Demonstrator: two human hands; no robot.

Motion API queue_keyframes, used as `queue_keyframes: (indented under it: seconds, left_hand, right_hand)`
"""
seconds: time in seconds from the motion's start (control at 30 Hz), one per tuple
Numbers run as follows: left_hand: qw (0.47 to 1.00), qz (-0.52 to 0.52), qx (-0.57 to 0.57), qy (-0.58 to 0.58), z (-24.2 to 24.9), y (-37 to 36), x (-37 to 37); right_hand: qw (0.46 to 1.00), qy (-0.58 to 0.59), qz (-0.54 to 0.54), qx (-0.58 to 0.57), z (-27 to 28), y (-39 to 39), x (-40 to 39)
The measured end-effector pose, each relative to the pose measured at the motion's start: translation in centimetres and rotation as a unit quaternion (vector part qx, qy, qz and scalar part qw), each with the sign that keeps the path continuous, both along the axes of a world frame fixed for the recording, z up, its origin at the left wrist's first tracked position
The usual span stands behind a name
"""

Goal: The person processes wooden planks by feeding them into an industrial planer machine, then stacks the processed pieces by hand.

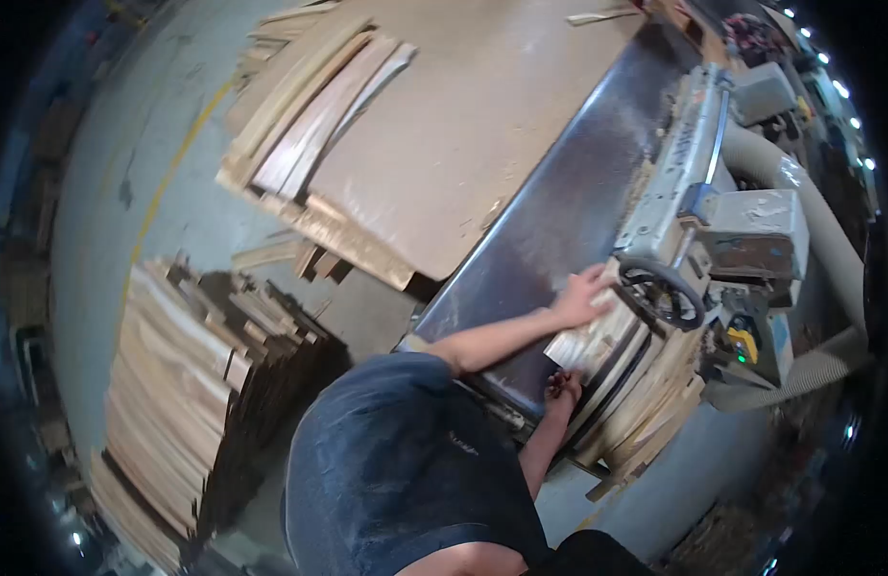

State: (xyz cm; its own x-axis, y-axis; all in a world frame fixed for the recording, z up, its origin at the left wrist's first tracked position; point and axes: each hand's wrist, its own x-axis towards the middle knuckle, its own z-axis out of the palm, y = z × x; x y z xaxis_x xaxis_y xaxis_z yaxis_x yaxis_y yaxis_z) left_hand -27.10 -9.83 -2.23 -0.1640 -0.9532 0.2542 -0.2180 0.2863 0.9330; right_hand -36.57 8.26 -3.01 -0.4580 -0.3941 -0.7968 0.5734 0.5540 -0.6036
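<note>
A short stack of pale wooden boards [571, 348] lies at the near end of the dark metal machine table [550, 226], by a black handwheel [663, 293]. My left hand [582, 298] reaches over the far part of the boards, its fingers spread and lying against the wood beside the wheel. At the near end of the same boards is my right hand [563, 388], with its fingers curled closed at the wood's edge. How far those fingers wrap under the wood is hidden.
More boards [650, 422] are piled beyond the machine's near edge. A grey hose [828, 259] curves around the machine [689, 173]. Long wooden strips [319, 106] lie on a brown sheet-topped table [444, 125]. A tall wood stack [175, 384] stands on the floor at left.
</note>
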Motion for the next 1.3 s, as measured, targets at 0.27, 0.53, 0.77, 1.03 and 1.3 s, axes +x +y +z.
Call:
queue_keyframes:
  seconds: [0.27, 0.53, 0.77, 1.03, 1.3]
  left_hand:
    - [0.93, 0.316, -0.099, -0.159, 2.3, -23.4, 40.1]
    - [0.742, 0.474, 0.164, -0.445, -2.6, -23.0, 77.0]
    - [0.773, 0.361, 0.177, -0.49, -3.9, -18.8, 67.4]
    - [0.81, 0.35, 0.186, -0.431, -0.9, -12.0, 50.7]
    - [0.947, 0.219, 0.192, 0.138, 0.6, -0.1, 34.5]
  right_hand:
    - [0.995, 0.064, -0.052, 0.062, -1.7, -5.5, -2.2]
    - [0.985, 0.166, -0.025, 0.035, 0.7, -10.4, -1.5]
    - [0.966, 0.254, -0.032, 0.029, 0.2, -10.5, 0.1]
    - [0.972, 0.236, 0.008, -0.007, 1.0, -10.4, 0.6]
    - [0.955, 0.169, 0.08, -0.23, 0.1, -4.4, 3.3]
